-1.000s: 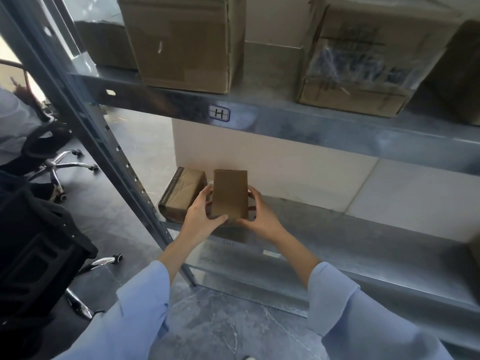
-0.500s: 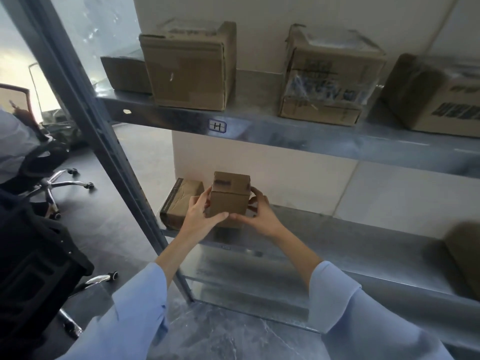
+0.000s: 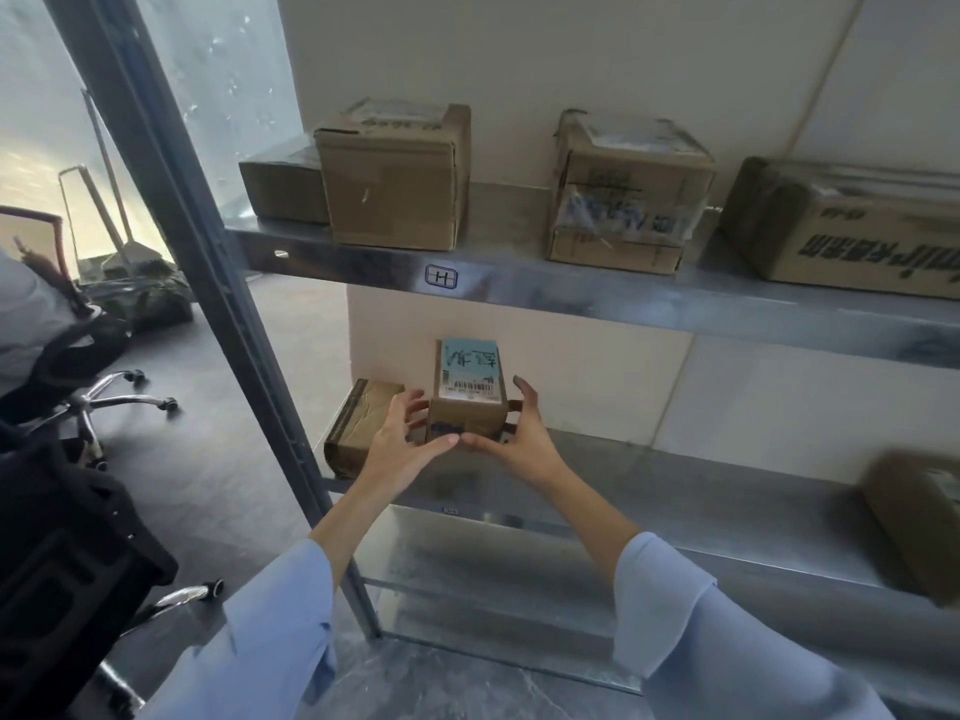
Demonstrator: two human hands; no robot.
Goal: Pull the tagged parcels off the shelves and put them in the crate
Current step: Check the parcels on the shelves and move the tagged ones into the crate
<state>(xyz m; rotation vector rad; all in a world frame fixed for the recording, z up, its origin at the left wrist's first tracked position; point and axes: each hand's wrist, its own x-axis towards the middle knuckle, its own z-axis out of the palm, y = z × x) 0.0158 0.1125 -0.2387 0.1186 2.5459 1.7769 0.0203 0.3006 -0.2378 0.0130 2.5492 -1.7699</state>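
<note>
Lower steel shelf [image 3: 675, 475] against a pale wall: I see my left grip [image 3: 400, 449] and right grip [image 3: 514, 444] both clamped on the tagged parcel [image 3: 470, 407], at the shelf's left end, just beside a plain box [image 3: 358, 428].

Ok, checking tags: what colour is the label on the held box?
Label on the box is light blue, white barcode strip below; head view shows it best.

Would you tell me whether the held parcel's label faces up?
Up: the parcel shows its blue barcode label on top, between left hand and right hand.
</note>
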